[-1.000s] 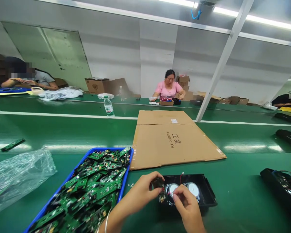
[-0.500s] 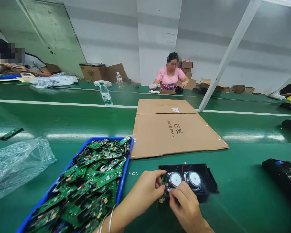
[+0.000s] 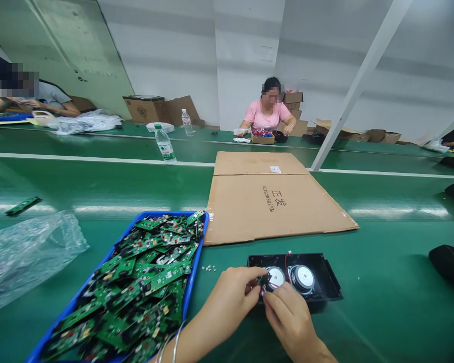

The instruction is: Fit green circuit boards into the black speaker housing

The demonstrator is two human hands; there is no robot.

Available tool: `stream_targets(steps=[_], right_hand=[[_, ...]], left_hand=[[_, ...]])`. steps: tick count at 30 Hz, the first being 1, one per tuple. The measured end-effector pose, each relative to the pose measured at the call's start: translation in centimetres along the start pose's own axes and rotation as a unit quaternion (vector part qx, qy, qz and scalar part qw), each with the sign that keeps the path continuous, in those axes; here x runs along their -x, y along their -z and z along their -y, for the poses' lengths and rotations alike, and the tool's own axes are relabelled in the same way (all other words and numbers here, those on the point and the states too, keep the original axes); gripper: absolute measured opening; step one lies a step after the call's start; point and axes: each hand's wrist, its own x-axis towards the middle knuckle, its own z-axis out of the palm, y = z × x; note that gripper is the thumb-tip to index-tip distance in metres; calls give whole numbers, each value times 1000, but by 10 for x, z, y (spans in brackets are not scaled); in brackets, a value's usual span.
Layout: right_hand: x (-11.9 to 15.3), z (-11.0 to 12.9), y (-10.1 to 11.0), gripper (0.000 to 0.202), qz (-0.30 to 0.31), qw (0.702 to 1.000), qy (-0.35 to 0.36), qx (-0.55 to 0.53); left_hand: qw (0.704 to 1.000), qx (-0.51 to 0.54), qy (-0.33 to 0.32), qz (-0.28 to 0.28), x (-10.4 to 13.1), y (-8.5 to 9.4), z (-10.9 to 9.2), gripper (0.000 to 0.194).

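Tilted differently since the earlier frame, the circuit board (image 3: 264, 280) now lies more over the left speaker (image 3: 277, 276), while a black casing (image 3: 451, 263) at the right edge has shifted outward. At lower left, boards (image 3: 147, 269) are heaped to the blue tray's rim (image 3: 197, 259); a brush of my forearm could spill some. Just beside it, loose white bits (image 3: 209, 268) lie on the desk (image 3: 366, 312), where a dragging wrist could sweep them under my work. Right of these, at lower centre, my left hand (image 3: 230, 292) pinches the board, its grip narrowed to the board's thickness; a slip would drop it onto the speaker in the open housing (image 3: 327, 282). My right hand (image 3: 293, 315) has its fingertips nearly together on a thin red lead (image 3: 262, 292); I can't tell whether they hold plug or wire, and a hard tug could strain a joint. Further right, another red lead (image 3: 286, 262) rises between the speakers, where a knuckle might snag it.
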Motion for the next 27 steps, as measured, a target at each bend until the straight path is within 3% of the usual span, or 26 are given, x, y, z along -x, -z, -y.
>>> stream_targets(steps=[6,9,11,14,17,20,27], right_hand=[[-3,2,1,20,-32,996,-42,-66],[2,-2,1,15,-59,988,-95,-103],[8,-5,1,23,-70,981,-135,-118],[13,-8,1,42,-56,963,-205,-164],[8,-7,1,29,-22,953,-219,-207],[-1,-7,4,13,14,957,-195,-215],[-6,-8,11,10,22,958,-190,-216]], left_hand=[[997,-30,-63,16,4,1,-1,43],[989,-77,-124,17,5,-4,5,42],[977,-134,-164,12,6,-6,7,41],[954,-195,-228,-17,7,-5,7,42],[935,-203,-287,-52,9,-4,6,42],[931,-199,-298,-65,10,-6,7,40],[950,-162,-266,-35,10,-7,8,42]])
